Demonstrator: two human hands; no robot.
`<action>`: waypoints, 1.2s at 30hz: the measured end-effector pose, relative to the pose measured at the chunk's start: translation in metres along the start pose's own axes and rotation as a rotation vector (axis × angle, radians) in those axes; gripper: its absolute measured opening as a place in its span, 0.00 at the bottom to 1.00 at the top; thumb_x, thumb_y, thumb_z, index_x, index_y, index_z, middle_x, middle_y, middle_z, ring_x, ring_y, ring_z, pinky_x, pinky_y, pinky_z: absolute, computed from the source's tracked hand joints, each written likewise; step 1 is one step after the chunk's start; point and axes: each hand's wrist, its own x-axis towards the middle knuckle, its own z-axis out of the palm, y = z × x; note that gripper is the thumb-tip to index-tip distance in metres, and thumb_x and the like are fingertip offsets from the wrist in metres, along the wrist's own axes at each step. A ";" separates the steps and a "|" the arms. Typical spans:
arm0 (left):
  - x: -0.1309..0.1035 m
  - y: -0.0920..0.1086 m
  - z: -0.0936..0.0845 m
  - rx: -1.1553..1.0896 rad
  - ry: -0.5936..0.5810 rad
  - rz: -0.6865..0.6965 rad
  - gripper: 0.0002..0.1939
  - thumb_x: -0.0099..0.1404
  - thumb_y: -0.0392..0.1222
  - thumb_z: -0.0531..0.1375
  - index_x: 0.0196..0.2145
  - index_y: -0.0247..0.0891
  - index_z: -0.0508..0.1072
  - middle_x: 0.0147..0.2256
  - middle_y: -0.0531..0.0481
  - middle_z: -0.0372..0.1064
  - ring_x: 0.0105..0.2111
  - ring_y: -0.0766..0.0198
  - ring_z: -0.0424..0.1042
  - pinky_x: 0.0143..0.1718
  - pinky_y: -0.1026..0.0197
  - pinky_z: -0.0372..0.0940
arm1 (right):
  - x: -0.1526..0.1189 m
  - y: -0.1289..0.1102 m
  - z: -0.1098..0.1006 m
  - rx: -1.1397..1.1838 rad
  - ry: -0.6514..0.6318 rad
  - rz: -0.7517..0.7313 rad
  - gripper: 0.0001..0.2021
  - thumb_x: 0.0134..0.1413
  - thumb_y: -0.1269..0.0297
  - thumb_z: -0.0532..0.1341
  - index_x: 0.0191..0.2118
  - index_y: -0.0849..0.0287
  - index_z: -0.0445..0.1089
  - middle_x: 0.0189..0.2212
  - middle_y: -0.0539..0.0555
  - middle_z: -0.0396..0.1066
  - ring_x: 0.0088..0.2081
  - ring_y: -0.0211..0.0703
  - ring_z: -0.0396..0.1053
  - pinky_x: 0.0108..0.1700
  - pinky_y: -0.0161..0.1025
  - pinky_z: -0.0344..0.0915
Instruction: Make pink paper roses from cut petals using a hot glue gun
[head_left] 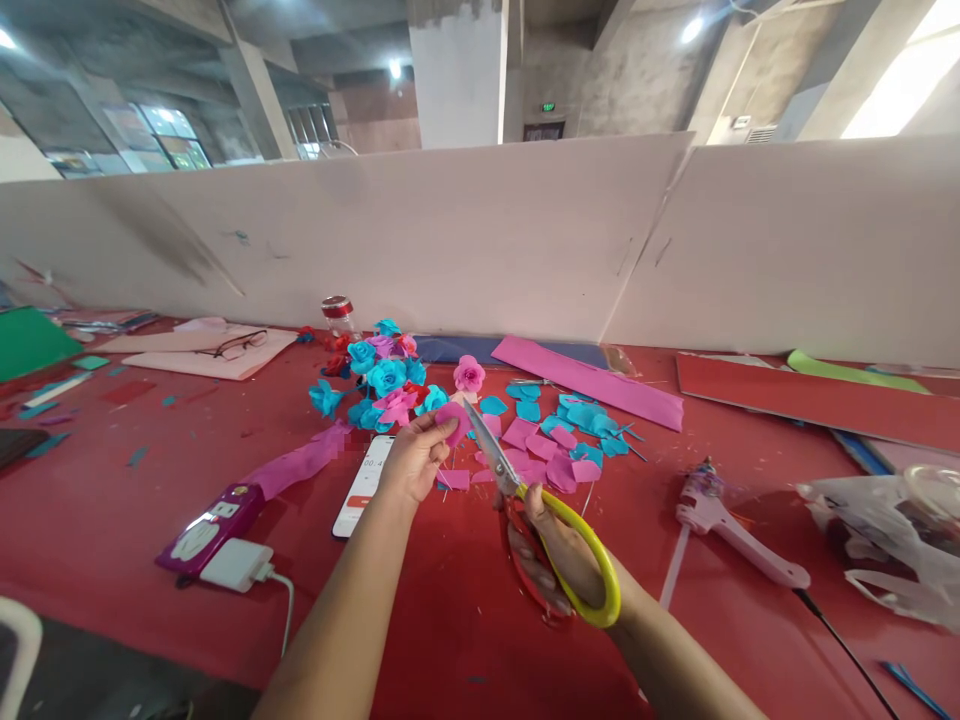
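My left hand [414,460] pinches a small pink paper piece [452,424] near the middle of the red table. Scissors [510,478] with one yellow and one red handle are in my right hand [553,550], blades parted, their tips close to the pink piece. Behind my left hand stands a bunch of blue, pink and red paper flowers [386,377], with a single pink flower [469,373] at its right. Cut pink pieces [531,440] and blue pieces [592,415] lie loose beyond the scissors. A phone [363,490] lies under my left wrist's left side.
A pink glue gun [731,525] and a plastic bag [892,530] lie at the right. A power strip [217,530] with a white charger [238,564] sits at the left. Glasses [238,345], a jar [338,314] and paper sheets [589,380] lie toward the white partition [450,240].
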 end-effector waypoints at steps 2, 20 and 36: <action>0.000 0.000 -0.001 0.032 -0.003 0.000 0.16 0.38 0.30 0.72 0.27 0.31 0.75 0.24 0.54 0.70 0.13 0.84 0.47 0.14 0.73 0.42 | 0.000 -0.003 -0.003 -0.076 0.073 -0.013 0.28 0.54 0.35 0.46 0.44 0.55 0.59 0.18 0.40 0.53 0.10 0.27 0.44 0.09 0.29 0.47; 0.001 -0.025 -0.006 0.577 -0.052 -0.068 0.19 0.44 0.52 0.70 0.24 0.34 0.71 0.14 0.64 0.39 0.14 0.77 0.38 0.19 0.66 0.34 | 0.026 -0.007 -0.071 -1.647 0.820 -0.013 0.18 0.60 0.67 0.52 0.55 0.58 0.64 0.40 0.62 0.71 0.39 0.51 0.70 0.36 0.40 0.59; -0.002 -0.019 -0.001 0.441 -0.025 -0.052 0.16 0.41 0.39 0.71 0.28 0.34 0.73 0.19 0.57 0.63 0.12 0.80 0.46 0.16 0.68 0.38 | 0.023 -0.003 -0.042 -0.984 0.689 -0.434 0.14 0.61 0.57 0.52 0.36 0.57 0.72 0.28 0.54 0.73 0.28 0.41 0.68 0.30 0.35 0.59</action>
